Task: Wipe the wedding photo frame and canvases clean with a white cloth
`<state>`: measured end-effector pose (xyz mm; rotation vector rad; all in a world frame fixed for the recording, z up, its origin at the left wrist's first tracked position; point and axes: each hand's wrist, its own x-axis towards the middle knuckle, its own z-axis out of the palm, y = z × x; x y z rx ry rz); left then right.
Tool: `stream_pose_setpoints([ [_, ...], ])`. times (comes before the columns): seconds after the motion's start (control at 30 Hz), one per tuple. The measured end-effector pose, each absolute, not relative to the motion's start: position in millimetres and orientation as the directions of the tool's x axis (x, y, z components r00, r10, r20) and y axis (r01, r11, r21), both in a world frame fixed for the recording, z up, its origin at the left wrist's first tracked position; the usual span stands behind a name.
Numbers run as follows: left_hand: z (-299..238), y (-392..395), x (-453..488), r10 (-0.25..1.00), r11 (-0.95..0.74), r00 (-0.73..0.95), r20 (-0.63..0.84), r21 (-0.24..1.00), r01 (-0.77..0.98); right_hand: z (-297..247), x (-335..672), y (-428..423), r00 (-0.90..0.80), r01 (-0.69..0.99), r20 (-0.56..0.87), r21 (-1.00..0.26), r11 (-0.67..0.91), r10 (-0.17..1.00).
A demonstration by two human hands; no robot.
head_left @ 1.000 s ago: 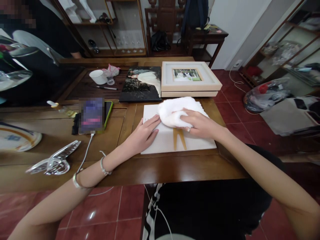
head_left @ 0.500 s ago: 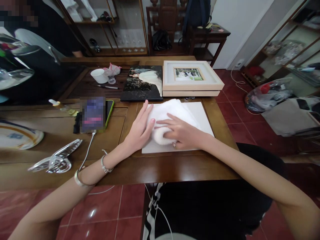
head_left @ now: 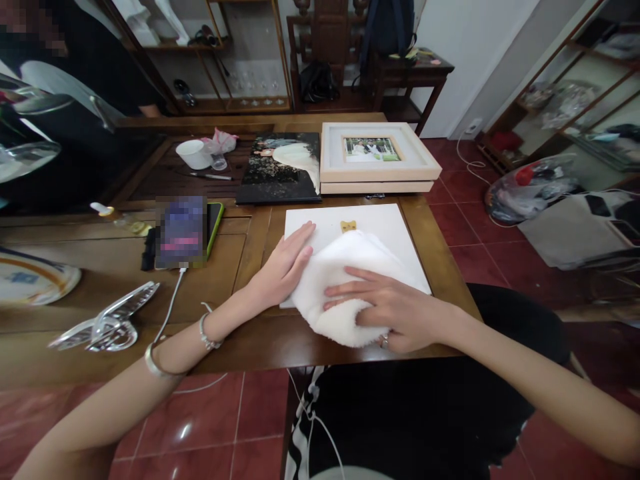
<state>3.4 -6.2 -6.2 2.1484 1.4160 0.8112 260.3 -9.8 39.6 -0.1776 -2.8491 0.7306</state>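
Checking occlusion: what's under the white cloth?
The white cloth covers the near part of a white board; the right hand presses on top. The board's surface beneath is hidden.

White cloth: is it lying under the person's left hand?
No, the white cloth is under the right hand; the left hand presses the white board.

White cloth (head_left: 340, 283): covers near part of white board (head_left: 385, 227) and all but the top of its gold fitting (head_left: 349, 226). Phone (head_left: 181, 231), left: screen blurred. Plate (head_left: 30, 280), far left: cut by picture edge.
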Motion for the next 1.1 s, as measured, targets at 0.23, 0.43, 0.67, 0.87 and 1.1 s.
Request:
stream_pose_setpoints([
  [0.23, -6, -6, 4, 0.929, -0.357, 0.330, 0.167, 0.638, 0.682, 29, 252, 22, -0.938, 0.217, 0.199, -0.303, 0.928, 0.285],
  [0.43, -10, -2, 1, 0.928, -0.370, 0.308, 0.209, 0.610, 0.701, 22, 247, 50, -0.876, 0.381, 0.220, -0.229, 0.896, 0.428],
  [0.67, -12, -4, 3, 0.908, -0.409, 0.394, 0.143, 0.505, 0.760, 26, 237, 78, -0.774, 0.563, 0.229, -0.178, 0.807, 0.590],
  [0.87, -12, -5, 5, 0.905, -0.412, 0.408, 0.119, 0.477, 0.776, 32, 258, 85, -0.715, 0.640, 0.192, -0.207, 0.740, 0.673],
  [1.1, -12, -8, 7, 0.900, -0.426, 0.421, 0.113, 0.431, 0.795, 24, 310, 68, -0.582, 0.714, 0.231, -0.315, 0.626, 0.780],
])
